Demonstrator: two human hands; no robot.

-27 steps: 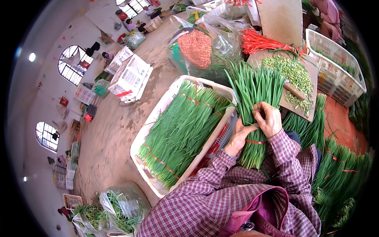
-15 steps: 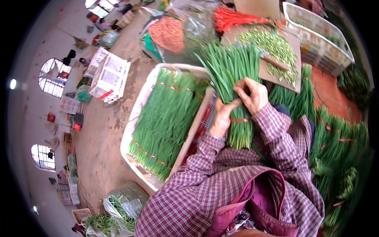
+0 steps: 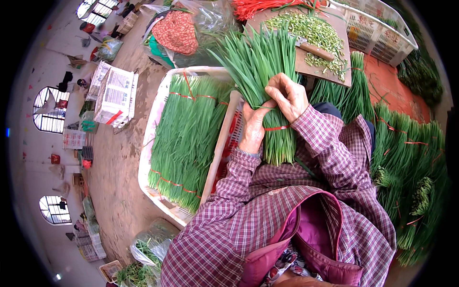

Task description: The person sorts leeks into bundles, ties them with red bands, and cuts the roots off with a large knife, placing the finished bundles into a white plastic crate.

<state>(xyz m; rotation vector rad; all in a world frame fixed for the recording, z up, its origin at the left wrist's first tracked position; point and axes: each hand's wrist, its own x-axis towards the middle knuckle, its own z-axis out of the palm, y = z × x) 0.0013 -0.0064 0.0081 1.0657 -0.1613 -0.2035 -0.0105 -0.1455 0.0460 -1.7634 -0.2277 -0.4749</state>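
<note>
A bundle of garlic chives [image 3: 279, 146] stands upright in front of me, its cut ends down and its leaves fanning out at the top. One red tie [image 3: 276, 128] circles its lower part. My left hand [image 3: 252, 126] is closed round the bundle's left side, thumb across the front. At the front, my right hand [image 3: 290, 98] pinches a thin green strand beside that thumb, its fingers resting against the leaves. To the left, a white plastic crate [image 3: 151, 122] holds tied chive bundles [image 3: 186, 138] laid flat.
Beyond the bundle, a board [image 3: 308, 67] carries chopped green pieces [image 3: 327, 36] and a wooden-handled knife [image 3: 315, 50]. Red ties [image 3: 267, 5] lie behind it. More chive bundles [image 3: 397, 143] cover the right side. Another white crate [image 3: 377, 36] stands at the far right, stacked boxes [image 3: 114, 95] farther left.
The whole view has shifted, so everything sits farther left and higher. A green strand now shows across the bundle between my two hands. Both hands keep their hold.
</note>
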